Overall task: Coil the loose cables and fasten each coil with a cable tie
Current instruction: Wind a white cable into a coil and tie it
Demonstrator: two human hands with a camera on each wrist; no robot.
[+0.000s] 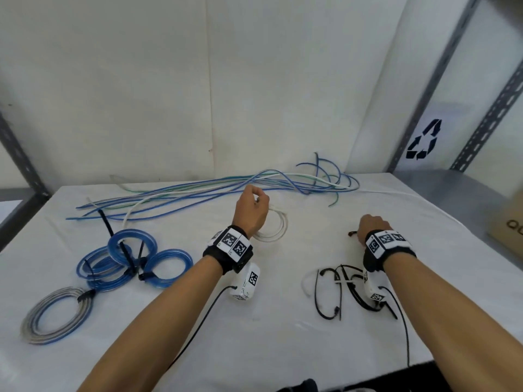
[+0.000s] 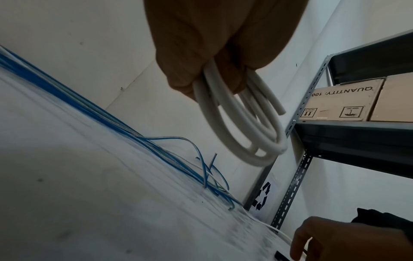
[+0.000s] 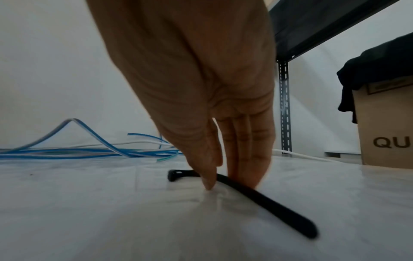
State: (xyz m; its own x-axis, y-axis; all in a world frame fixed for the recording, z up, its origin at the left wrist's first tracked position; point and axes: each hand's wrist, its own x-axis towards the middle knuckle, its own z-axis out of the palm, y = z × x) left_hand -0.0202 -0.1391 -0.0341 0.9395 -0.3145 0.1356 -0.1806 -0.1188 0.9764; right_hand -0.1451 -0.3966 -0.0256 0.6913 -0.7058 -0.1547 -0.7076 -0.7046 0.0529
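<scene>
My left hand (image 1: 252, 205) grips a white cable coil (image 1: 278, 230) of several loops, held just above the white table (image 1: 254, 335). In the left wrist view the coil (image 2: 241, 127) hangs from my curled fingers (image 2: 201, 74), with one cut end sticking out. My right hand (image 1: 370, 224) reaches down to the table at the right and pinches a black cable tie (image 3: 268, 199) between thumb and fingertips (image 3: 245, 176). The tie's head (image 1: 351, 233) pokes out left of that hand. Loose blue, green and white cables (image 1: 198, 190) lie stretched along the back of the table.
Three tied blue coils (image 1: 127, 261) and a tied grey coil (image 1: 53, 315) lie at the left. A pile of black and white cable ties (image 1: 336, 284) sits under my right wrist. A cardboard box (image 1: 509, 222) and metal shelf posts (image 1: 486, 117) stand at the right.
</scene>
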